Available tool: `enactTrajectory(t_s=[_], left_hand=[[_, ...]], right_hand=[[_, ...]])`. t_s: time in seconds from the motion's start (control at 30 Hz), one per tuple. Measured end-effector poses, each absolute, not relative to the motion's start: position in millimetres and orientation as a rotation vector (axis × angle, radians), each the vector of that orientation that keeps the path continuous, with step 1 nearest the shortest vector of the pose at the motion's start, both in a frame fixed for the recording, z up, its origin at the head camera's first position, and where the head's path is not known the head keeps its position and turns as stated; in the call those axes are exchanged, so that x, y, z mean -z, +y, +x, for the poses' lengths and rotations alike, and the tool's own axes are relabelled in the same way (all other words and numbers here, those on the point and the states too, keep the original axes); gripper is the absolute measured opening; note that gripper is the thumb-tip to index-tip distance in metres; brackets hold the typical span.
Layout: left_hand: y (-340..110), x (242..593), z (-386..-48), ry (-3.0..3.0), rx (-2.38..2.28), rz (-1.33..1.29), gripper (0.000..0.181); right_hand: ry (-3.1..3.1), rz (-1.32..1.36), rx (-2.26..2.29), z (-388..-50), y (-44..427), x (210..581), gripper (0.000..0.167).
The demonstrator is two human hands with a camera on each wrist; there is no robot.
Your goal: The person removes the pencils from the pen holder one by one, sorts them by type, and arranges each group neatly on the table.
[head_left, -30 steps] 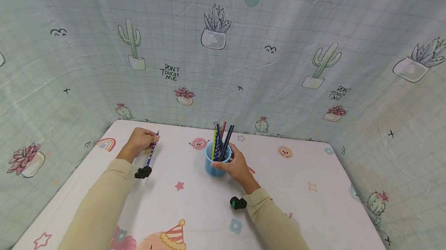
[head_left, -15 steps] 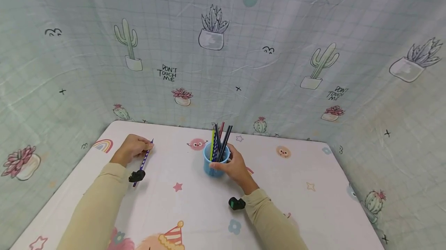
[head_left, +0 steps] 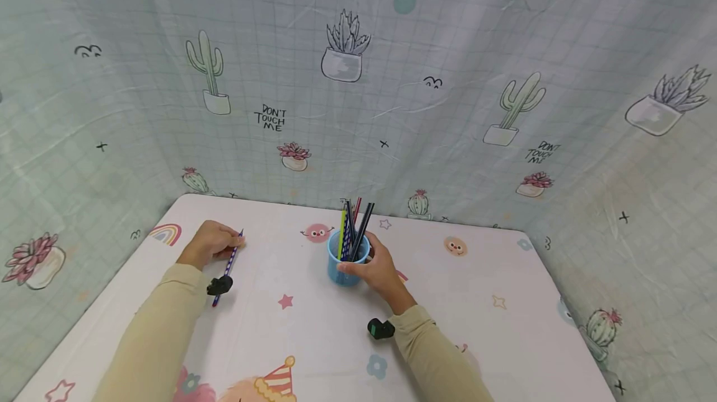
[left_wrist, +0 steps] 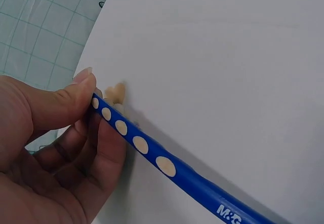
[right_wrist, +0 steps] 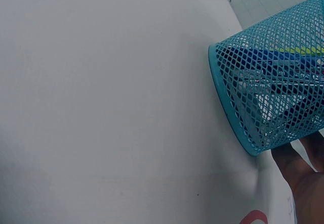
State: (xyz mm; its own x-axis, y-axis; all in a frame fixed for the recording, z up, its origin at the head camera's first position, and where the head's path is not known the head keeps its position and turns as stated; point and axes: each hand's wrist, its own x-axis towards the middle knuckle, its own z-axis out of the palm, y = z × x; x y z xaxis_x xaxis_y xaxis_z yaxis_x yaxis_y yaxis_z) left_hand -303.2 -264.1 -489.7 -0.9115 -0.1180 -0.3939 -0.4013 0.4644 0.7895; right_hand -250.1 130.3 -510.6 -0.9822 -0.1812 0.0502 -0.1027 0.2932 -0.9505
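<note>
Between thumb and fingers, my left hand (head_left: 211,243) pinches a blue pencil (left_wrist: 179,176) with pale oval spots, near its tip. In the left wrist view it slants down to the right, with "M&G" printed on it. My right hand (head_left: 379,268) grips a light blue mesh pencil cup (head_left: 343,274) from its right side, thumb at the front of the rim. Upright in the cup lean several pencils (head_left: 364,228), dark, yellow-green, red and spotted blue. Through the mesh in the right wrist view, their lower ends show; the cup (right_wrist: 273,77) has a solid base ring.
A white table (head_left: 448,302) with printed stars, faces and flowers lies under both hands. Cactus-printed cloth (head_left: 386,109) hangs along its back and sides. Small black wrist cameras (head_left: 382,328) sit at both cuffs.
My left hand has moved a little down and left with the pencil, whose lower end now shows below the wrist camera. The right hand and the cup have stayed in place.
</note>
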Motion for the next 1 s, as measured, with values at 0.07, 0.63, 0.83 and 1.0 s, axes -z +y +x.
enactTrajectory(t_s=[0.07,0.63,0.83,1.0], left_hand=[[-264.7,491.0,-301.9,2.430,-1.436,-0.457,0.034],[-258.8,490.5,-305.2,2.567,-1.305,-0.520,0.034],[-256.9,491.2,-300.9,2.744,-1.160,-0.442,0.026],[-254.4,491.3,-294.0,2.869,-1.028,-0.406,0.025]], right_hand=[[2.473,-0.276,1.802,-250.2,129.8,510.9,0.091],[2.478,-0.273,1.821,-250.6,133.5,508.1,0.091],[2.480,-0.271,1.814,-251.6,132.1,508.8,0.091],[2.460,-0.254,1.798,-251.8,132.1,509.5,0.096]])
